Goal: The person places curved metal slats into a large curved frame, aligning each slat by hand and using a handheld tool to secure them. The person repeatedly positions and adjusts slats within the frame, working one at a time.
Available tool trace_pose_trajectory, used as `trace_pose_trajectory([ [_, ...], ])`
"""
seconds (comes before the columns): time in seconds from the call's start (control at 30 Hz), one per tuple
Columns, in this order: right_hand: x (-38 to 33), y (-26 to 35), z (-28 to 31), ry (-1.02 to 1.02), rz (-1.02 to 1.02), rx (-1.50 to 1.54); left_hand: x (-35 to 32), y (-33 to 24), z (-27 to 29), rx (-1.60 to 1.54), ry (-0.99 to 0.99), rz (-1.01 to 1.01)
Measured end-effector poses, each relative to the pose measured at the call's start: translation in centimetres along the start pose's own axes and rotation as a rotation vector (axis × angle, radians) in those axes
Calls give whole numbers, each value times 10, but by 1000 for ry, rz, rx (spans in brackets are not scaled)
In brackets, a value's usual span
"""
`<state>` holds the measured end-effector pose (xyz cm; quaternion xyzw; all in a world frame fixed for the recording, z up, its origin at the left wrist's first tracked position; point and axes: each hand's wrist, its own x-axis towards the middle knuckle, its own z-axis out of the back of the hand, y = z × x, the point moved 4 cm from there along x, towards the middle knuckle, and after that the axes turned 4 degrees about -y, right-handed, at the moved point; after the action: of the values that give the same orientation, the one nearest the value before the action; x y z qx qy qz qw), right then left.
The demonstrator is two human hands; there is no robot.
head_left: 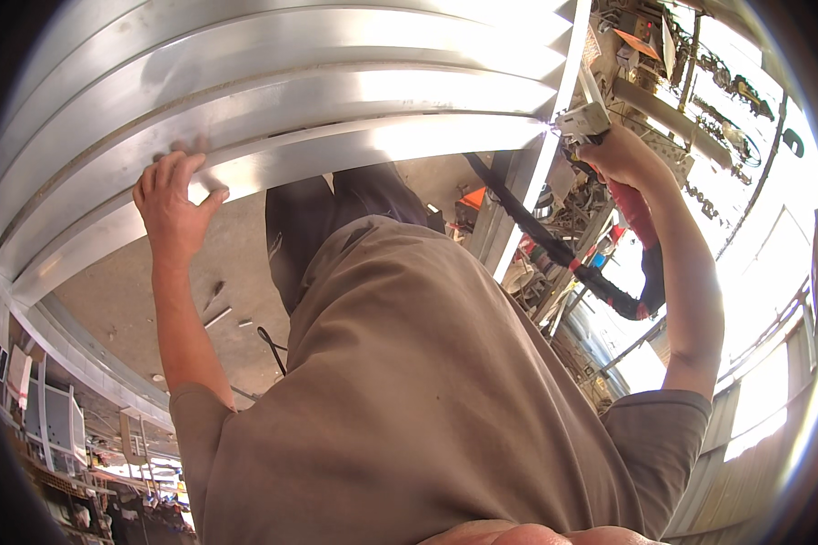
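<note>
A large frame of shiny curved metal slats (273, 100) fills the upper left. My left hand (174, 204) presses flat against the edge of the lowest slat, fingers spread. My right hand (620, 154) grips a hand tool with a red handle (633, 211) and a pale metal head (583, 120). The head touches the slats' right end, where they meet a vertical frame bar (529, 195). A black hose (554, 245) hangs from the tool. My brown shirt (427, 400) covers the lower middle.
Concrete floor (236, 263) with small metal scraps (216, 316) shows between the slats and my body. Cluttered workshop parts and metal bars (673, 91) lie to the upper right. White metal frames (54, 418) stand at the lower left.
</note>
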<state>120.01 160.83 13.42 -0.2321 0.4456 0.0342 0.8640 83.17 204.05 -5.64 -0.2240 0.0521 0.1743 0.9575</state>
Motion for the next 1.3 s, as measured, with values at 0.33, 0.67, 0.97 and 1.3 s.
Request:
trace_pose_trajectory([
  [0.33, -79, -99, -19, -311, -180, 644, 0, -3, 1, -14, -3, 9],
  [0.67, -43, -247, -238, -290, -394, 1460, -12, -25, 8, 189, -92, 6],
  [0.97, 81, -305, -465, 69, -433, 1738, -118, -72, -42, 169, -334, 266],
  [1.3, 190, -293, -632, 441, -359, 1698, -326, -108, -194, -356, 230, 792],
])
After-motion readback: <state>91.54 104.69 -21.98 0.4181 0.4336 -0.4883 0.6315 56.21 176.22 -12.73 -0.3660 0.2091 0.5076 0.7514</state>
